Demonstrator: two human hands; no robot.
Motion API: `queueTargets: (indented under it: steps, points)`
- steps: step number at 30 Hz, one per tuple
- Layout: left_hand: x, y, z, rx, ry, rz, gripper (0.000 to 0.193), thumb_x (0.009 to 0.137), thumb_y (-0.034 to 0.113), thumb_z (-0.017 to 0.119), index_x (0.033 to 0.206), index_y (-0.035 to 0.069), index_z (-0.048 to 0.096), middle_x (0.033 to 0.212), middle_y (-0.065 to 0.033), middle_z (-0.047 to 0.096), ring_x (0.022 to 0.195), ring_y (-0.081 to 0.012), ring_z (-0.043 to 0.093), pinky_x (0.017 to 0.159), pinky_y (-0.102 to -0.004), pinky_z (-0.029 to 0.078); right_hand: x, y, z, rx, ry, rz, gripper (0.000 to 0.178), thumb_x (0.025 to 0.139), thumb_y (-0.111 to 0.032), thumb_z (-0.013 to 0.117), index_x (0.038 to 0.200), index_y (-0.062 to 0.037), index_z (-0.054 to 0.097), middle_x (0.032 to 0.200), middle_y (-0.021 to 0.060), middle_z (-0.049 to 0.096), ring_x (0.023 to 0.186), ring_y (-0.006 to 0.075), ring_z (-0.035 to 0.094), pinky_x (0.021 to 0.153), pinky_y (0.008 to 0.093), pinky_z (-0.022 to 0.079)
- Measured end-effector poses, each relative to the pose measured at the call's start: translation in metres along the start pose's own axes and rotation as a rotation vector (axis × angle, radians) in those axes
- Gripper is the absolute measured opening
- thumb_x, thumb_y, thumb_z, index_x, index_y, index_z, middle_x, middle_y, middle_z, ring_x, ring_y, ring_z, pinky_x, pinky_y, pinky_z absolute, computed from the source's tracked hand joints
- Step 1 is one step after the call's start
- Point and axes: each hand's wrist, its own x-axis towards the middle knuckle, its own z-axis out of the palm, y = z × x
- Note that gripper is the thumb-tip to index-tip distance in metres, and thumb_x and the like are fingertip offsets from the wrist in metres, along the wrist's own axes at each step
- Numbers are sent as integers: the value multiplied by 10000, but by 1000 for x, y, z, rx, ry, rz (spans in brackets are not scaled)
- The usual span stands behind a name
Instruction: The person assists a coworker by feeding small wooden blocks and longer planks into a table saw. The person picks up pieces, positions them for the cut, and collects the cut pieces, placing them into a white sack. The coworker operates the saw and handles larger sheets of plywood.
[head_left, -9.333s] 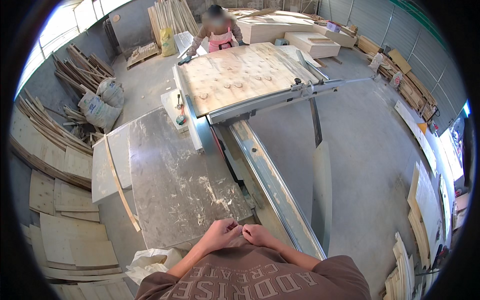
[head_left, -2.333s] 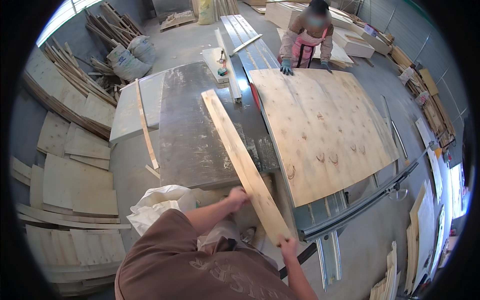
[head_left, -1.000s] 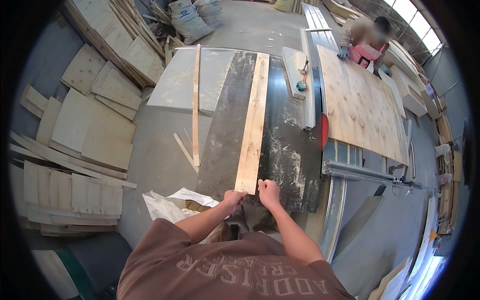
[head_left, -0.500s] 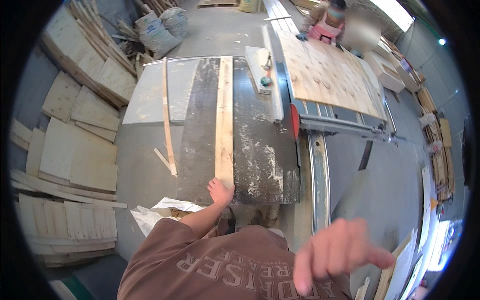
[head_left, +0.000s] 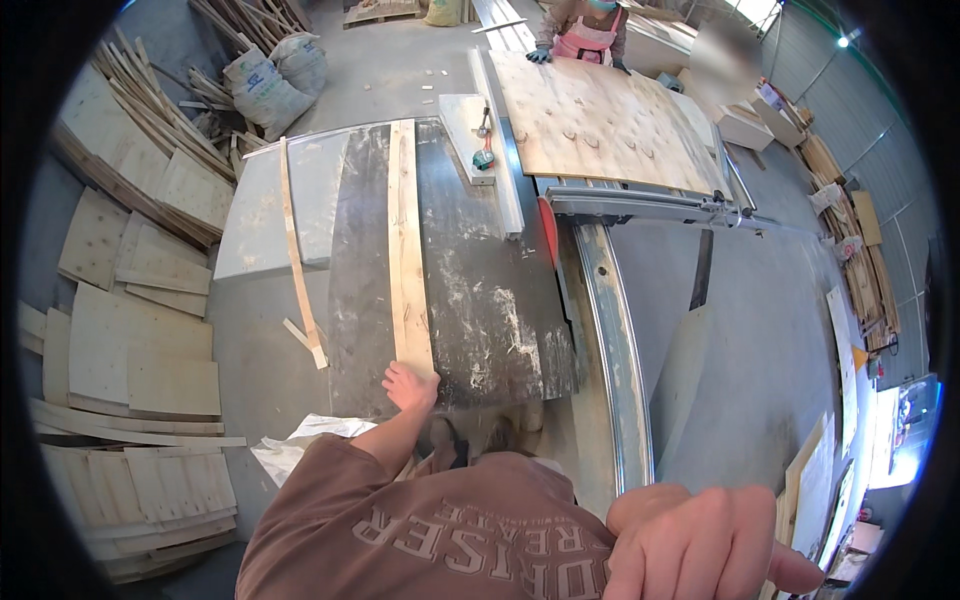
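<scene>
Left hand (head_left: 408, 385) rests on the near end of the long pale wooden plank (head_left: 407, 250), fingers curled loosely over the end edge; more a steadying touch than a firm clamp. The plank lies flat and lengthwise on the dark, sawdust-streaked steel table of the saw bench (head_left: 480, 300), running away from the person, roughly parallel to the pale rip fence (head_left: 497, 170). Judging by that alignment, it is laid straight so it stays square to the fence line.

Right hand (head_left: 700, 540) is up close to the camera at lower right, off the table, holding nothing; fingers partly folded, thumb out.

A thin pale wood strip (head_left: 297, 255) lies on the grey side extension (head_left: 270, 215), left of the plank and apart from it, its near end hanging past the edge. Looks like an offcut parked clear of the work line.

A large pale plywood sheet (head_left: 605, 125) sits on the sliding carriage beyond the fence; another person in a pink top (head_left: 585, 25) has gloved hands at its far edge. A small tape measure (head_left: 484, 158) rests on the fence. Plywood offcut stacks (head_left: 130, 330) on the floor at left.
</scene>
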Motion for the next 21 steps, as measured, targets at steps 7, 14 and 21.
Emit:
queueTargets:
  steps: [7,14,21]
  points:
    - [-2,-10,-8,-14,5,-10,952,701,365,892,1404,-20,378,1371,-188,474,1262,-436,488,1024,-572,489,-44,-1,-79,-300,272,-16,717,1023,-689,469,586,-123,414,482,-18,344,402,156,308,757,474,515]
    - [8,-12,0,34,-44,86,918,704,390,900,1364,-26,416,1336,-187,490,1245,-425,506,976,-561,533,-226,87,-222,-338,1060,386,608,1118,-494,406,613,-155,387,505,-29,326,482,136,349,845,394,506]
    - [21,-13,-2,122,-67,162,857,701,469,926,1254,-54,534,1282,-178,535,1248,-383,535,951,-477,570,-339,154,-247,399,1485,460,630,1068,-530,487,586,-135,393,480,0,277,459,176,299,642,387,428]
